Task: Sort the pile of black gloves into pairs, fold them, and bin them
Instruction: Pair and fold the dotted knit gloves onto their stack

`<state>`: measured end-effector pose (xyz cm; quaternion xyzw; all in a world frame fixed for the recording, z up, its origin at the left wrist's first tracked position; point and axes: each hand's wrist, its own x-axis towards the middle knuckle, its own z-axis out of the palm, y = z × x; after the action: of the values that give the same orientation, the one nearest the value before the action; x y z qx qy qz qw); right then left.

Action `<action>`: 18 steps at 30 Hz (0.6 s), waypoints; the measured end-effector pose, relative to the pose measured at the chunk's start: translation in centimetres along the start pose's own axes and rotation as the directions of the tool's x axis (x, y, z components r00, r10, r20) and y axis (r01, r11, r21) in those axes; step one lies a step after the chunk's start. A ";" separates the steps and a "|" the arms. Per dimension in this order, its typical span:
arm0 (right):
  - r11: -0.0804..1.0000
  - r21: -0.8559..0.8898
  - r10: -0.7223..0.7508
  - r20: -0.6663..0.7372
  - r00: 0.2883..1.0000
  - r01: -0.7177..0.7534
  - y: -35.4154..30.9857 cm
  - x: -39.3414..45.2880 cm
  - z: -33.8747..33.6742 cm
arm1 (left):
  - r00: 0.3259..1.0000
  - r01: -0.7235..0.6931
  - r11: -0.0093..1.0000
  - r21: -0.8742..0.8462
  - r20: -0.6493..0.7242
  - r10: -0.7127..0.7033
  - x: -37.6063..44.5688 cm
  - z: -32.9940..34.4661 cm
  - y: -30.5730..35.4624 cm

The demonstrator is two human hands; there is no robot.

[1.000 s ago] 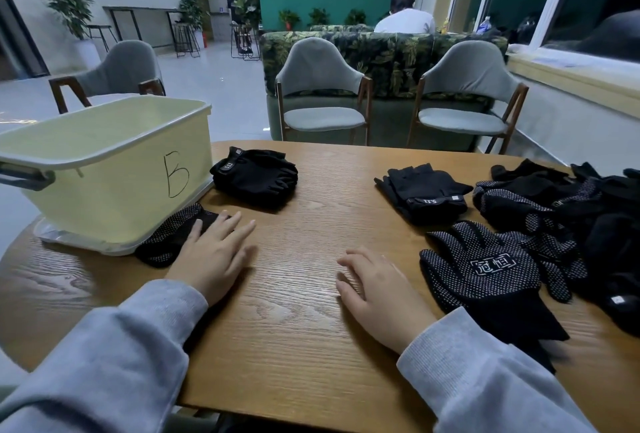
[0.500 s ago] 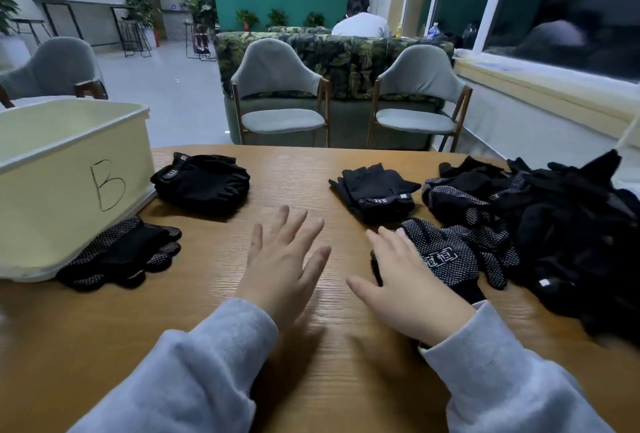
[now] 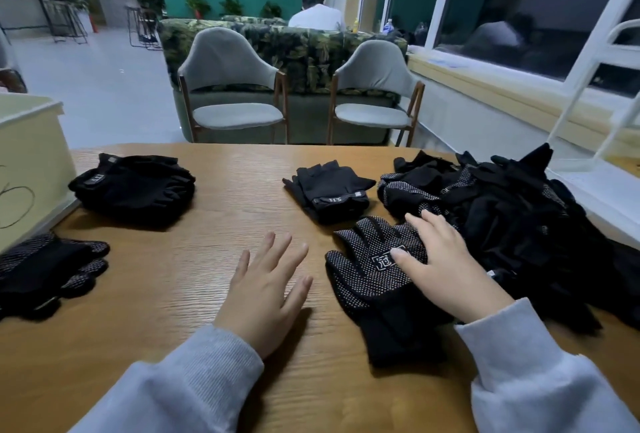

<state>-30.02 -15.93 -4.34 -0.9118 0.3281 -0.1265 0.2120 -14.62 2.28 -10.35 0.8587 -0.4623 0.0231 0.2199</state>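
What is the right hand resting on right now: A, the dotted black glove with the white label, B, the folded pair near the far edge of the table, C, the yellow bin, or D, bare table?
A: the right hand lies with straight fingers on the dotted glove, its thumb over the white label, while the left hand is over bare table.

Dotted glove (image 3: 367, 270) flat beside glove pile (image 3: 512, 211) (black, heaped at right).

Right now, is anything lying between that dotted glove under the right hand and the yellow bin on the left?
Nothing visible blocks the way. The right hand rests on the dotted glove; the left hand lies flat on bare table between it and the bin. Two glove bundles lie beside the bin.
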 end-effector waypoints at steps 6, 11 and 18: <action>0.999 -0.023 -0.049 -0.095 0.994 0.047 1.0 4.2 -0.4 | 1.000 0.001 1.000 -0.027 0.000 -0.001 0.2 0.3 -0.4; 0.987 -0.152 0.044 -0.057 0.997 -0.052 1.6 7.4 -0.5 | 1.000 -0.004 0.999 -0.042 0.012 0.005 0.1 0.2 -0.2; 0.956 -0.279 0.066 -0.106 0.992 -0.093 1.7 8.2 -0.2 | 1.000 0.003 0.997 -0.072 0.009 -0.002 0.1 0.3 -0.4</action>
<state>-24.83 -22.53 -4.19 -0.9117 0.3890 -0.1131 0.0682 -14.33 2.25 -10.72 0.8510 -0.4627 0.0024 0.2485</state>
